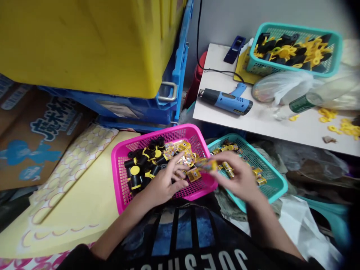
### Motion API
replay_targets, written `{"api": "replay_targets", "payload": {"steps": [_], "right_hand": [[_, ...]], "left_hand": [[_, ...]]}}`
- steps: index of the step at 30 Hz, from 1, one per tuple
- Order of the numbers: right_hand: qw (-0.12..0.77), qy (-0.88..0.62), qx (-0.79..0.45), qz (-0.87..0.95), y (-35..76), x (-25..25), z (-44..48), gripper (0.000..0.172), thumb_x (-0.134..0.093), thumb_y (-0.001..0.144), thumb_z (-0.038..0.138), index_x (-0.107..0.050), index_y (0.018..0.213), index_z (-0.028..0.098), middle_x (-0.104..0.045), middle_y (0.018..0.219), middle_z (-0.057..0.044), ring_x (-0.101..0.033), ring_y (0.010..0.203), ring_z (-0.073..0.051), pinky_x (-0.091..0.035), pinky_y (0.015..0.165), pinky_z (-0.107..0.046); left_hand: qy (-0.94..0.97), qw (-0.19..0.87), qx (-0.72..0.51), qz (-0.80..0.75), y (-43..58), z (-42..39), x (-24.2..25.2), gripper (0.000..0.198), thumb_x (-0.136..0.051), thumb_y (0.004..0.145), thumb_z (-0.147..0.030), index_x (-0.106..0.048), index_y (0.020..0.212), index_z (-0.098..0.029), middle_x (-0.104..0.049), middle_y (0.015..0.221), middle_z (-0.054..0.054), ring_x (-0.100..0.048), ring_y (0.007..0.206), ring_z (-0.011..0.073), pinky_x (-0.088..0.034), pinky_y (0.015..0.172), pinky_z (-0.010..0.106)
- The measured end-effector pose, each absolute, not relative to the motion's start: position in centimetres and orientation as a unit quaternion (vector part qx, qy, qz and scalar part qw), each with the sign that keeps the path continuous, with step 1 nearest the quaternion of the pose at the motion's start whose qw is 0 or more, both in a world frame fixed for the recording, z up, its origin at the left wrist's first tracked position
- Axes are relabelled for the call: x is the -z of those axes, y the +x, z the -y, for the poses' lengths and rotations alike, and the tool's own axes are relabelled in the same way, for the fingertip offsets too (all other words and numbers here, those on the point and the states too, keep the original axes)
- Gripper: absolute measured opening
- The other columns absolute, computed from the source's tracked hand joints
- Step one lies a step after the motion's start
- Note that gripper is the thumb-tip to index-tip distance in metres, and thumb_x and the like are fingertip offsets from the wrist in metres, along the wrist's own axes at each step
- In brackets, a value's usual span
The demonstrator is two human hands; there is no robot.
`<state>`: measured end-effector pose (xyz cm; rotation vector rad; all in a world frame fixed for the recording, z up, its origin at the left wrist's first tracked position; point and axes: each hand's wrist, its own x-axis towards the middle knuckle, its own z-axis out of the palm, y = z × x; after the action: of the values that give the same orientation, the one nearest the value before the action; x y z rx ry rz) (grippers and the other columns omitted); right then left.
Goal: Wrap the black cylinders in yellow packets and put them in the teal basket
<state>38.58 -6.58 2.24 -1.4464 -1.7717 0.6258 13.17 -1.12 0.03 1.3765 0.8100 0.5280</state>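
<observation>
Your right hand's [239, 175] grip pinches a packet [206, 165] between thumb and fingers, above the right end of the pink basket [116, 176]. The packet is small, mostly yellow with darker printing, and blurred. Your left hand [167, 180] is loosely spread over the same basket, thumb apart from curled fingers; whether it touches the contents I cannot tell. Under your hands lie more yellow packets [194, 174], with black-and-yellow parts [135, 182] piled to the left. A green basket [277, 183] with similar packets sits just right of the pink one. Beyond them, the white surface [264, 125] bears a blue heat gun [229, 101], a bottle [306, 103], a plastic bag [284, 86] and a second green basket [338, 52]. A yellow crate [84, 45], a blue crate [135, 108] and a carton [36, 138] crowd your left, near a grey wall [225, 17].
</observation>
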Motion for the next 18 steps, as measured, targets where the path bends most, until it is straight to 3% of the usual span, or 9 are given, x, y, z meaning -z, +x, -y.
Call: {"api": "replay_targets", "payload": {"steps": [4,7,10,14,18], "right_hand": [[0.189,-0.693,-0.05,0.694,41.9,-2.5,4.9,0.031,-0.061,0.086,0.036,-0.067,0.109,0.017,-0.068,0.102,-0.016,-0.059,0.096,-0.032,-0.045,0.085,-0.049],[0.118,-0.629,-0.11,0.761,38.4,-0.2,0.6,0.026,-0.051,0.093,0.03,-0.069,0.108,0.018,-0.069,0.102,-0.013,-0.059,0.096,-0.026,-0.045,0.085,-0.039],[-0.042,-0.563,-0.133,0.815,33.7,2.8,-3.9,0.026,-0.048,0.091,0.015,-0.07,0.105,0.011,-0.069,0.102,-0.017,-0.057,0.099,-0.028,-0.042,0.082,-0.037],[-0.085,-0.534,-0.144,0.829,31.7,5.2,-6.3,0.021,-0.052,0.086,0.012,-0.073,0.088,0.008,-0.071,0.093,-0.021,-0.057,0.1,-0.031,-0.038,0.08,-0.038],[-0.078,-0.534,-0.17,0.824,33.0,5.3,-6.1,0.017,-0.059,0.084,0.021,-0.073,0.083,0.011,-0.071,0.083,-0.016,-0.061,0.087,-0.025,-0.037,0.074,-0.033]], "left_hand": [[0.627,0.565,-0.246,-0.476,11.5,-0.7,0.6,0.04,-0.057,0.088,-0.04,-0.06,0.122,-0.019,-0.071,0.109,0.011,-0.068,0.096,0.0212,-0.053,0.079,0.03],[0.613,0.539,-0.275,-0.508,11.4,-1.7,0.7,0.035,-0.055,0.089,-0.041,-0.064,0.115,-0.019,-0.073,0.107,0.01,-0.069,0.095,0.0211,-0.053,0.082,0.032],[0.645,0.531,-0.261,-0.484,11.7,-1.8,0.3,0.031,-0.056,0.089,-0.038,-0.066,0.112,-0.021,-0.073,0.108,0.008,-0.069,0.098,0.0211,-0.054,0.084,0.032],[0.659,0.514,-0.255,-0.487,10.8,-1.4,0.2,0.028,-0.056,0.088,-0.037,-0.069,0.108,-0.021,-0.074,0.106,0.007,-0.069,0.098,0.0214,-0.054,0.085,0.032],[0.615,0.524,-0.28,-0.518,9.5,-1.4,1.3,0.03,-0.057,0.088,-0.04,-0.07,0.107,-0.021,-0.074,0.104,0.008,-0.07,0.095,0.0218,-0.054,0.084,0.033]]}}
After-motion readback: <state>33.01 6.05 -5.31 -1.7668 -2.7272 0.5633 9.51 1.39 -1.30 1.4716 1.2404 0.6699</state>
